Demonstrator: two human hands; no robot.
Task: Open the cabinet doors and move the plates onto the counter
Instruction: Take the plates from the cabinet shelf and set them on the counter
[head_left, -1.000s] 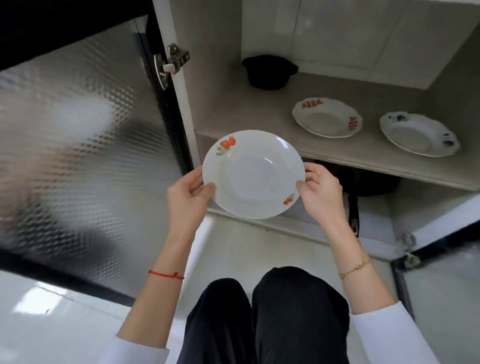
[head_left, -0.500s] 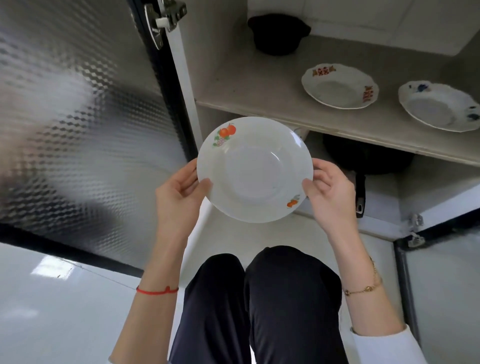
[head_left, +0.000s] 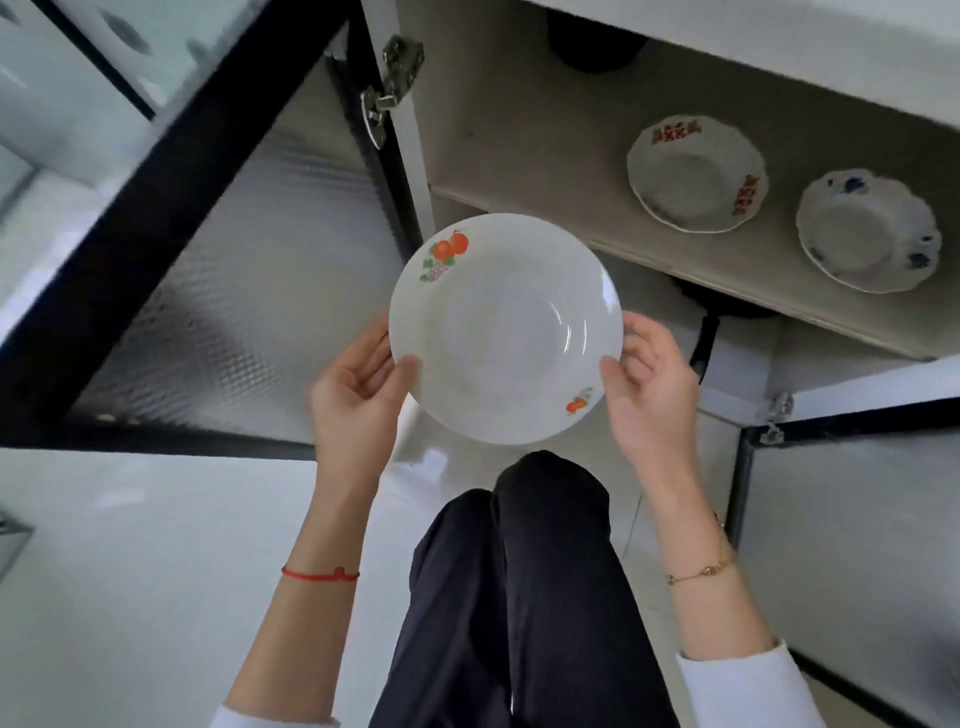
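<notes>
Plate with fruit print (head_left: 506, 328) is held level in front of the open cabinet, above the person's knees, out past the shelf edge. Left hand (head_left: 358, 387) is clamped on its left rim, thumb on top, fingers under; right hand (head_left: 652, 387) is clamped on the right rim the same way. Versus half a second ago: grip unchanged, plate slightly further from the shelf, and the view has tilted, so the shelf (head_left: 524, 156) now runs diagonally and the left door (head_left: 228, 291) swings across the upper left. Two more plates sit untouched on the shelf: red-patterned plate (head_left: 696, 174) and blue-patterned plate (head_left: 868, 229), just beside each other, not touching. Black pot (head_left: 592, 49) at the back of the shelf is now mostly cut off by the cabinet's top edge. Dark pan (head_left: 727, 312) on the level below is largely hidden under the shelf; only part of the body and handle show. Right door (head_left: 852, 514) is partly out of frame. Left door glass is motion-blurred. No counter surface is identifiable.
</notes>
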